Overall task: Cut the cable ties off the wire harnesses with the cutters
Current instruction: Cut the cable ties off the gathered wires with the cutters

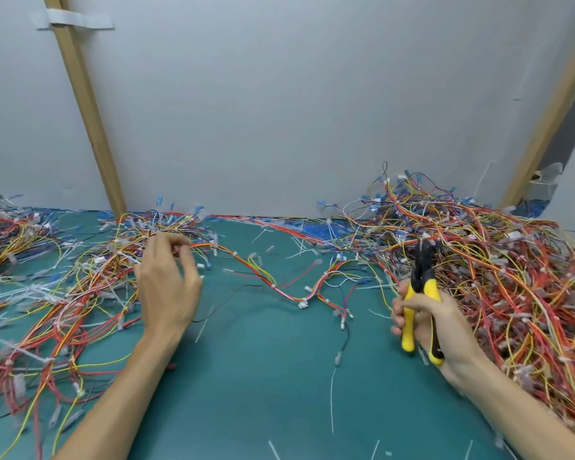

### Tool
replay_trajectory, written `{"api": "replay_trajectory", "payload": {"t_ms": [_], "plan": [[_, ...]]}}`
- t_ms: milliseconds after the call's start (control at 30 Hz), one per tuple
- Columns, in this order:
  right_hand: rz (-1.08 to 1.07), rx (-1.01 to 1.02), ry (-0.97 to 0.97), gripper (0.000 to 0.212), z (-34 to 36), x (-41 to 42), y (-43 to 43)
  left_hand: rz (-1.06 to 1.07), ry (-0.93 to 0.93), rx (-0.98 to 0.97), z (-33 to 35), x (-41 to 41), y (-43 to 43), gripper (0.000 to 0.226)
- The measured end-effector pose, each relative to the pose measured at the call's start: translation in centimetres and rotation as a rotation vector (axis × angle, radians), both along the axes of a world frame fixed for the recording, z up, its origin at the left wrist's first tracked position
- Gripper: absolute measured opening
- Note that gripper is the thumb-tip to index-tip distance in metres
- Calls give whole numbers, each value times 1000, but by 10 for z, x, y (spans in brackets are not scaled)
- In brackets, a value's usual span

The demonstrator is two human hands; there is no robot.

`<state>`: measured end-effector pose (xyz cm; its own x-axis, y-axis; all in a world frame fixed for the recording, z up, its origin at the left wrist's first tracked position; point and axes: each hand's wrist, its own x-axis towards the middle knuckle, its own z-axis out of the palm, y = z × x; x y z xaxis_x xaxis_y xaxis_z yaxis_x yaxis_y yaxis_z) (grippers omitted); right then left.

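Our left hand [168, 287] pinched the thin red, orange and yellow wire harness [246, 265], which lay across the green bench [246, 376]. Our right hand [445, 330] gripped the yellow-handled black cutters [420, 287]. The wires looked light and floppy, so we thought holding beside a small white cable tie [235, 253] best.

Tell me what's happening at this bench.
A person is working through wire harnesses on a green mat. The right hand grips the yellow-handled cutters, with the blades pointing away and not on any tie. The left hand pinches one harness that trails across the mat. A big tangled pile sits to the right, and cut tie scraps lie scattered on the mat.
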<state>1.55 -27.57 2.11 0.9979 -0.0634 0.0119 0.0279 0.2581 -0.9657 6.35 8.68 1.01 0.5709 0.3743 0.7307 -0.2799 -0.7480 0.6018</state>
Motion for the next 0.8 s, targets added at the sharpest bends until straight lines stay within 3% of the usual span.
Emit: {"api": "replay_trajectory", "payload": {"t_ms": [233,467,567,700,800], "plan": [[116,177,120,27,-10,-6,-9,66,-4,-79,-4,0,6,5],[144,299,159,21,-12,-1,-17,54,-58,-52,1,-8,-4,24],[90,408,133,18,-13,1,-21,-6,-150,109,15,-19,-21,30],[10,539,67,13,-12,3,-29,-298,-190,305,28,-41,-82,16],[22,571,61,14,-13,4,-35,-564,40,495,20,-49,-146,19]]}}
